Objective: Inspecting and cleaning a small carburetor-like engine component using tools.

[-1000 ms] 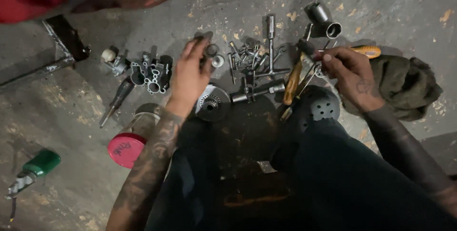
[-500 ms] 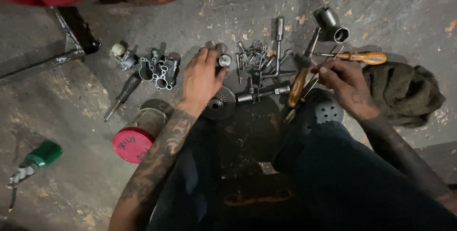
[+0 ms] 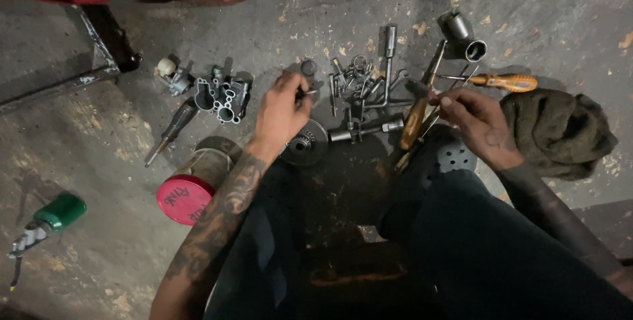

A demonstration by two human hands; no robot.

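Observation:
My left hand [image 3: 282,110] hovers over the concrete floor and pinches a small metal part [image 3: 304,92] between its fingertips, just above a round toothed sprocket [image 3: 304,143]. My right hand [image 3: 480,122] reaches into a bunch of hand tools, its fingers closed on a thin metal tool beside a wooden-handled screwdriver [image 3: 414,122]. Between the hands lies a scatter of bolts, sockets and small fittings [image 3: 359,77].
A grey cast housing [image 3: 223,94] and a small valve part [image 3: 173,74] lie at the left. A can with a pink lid [image 3: 186,194] lies by my left arm. An orange-handled screwdriver [image 3: 508,82], a large socket [image 3: 465,35], a dark green rag [image 3: 560,132] and a green-handled tool [image 3: 49,220] are around.
My left hand has pulled back from the part pile toward me with a small metal part in its fingers. My right hand has shifted slightly among the tools. The view has tilted.

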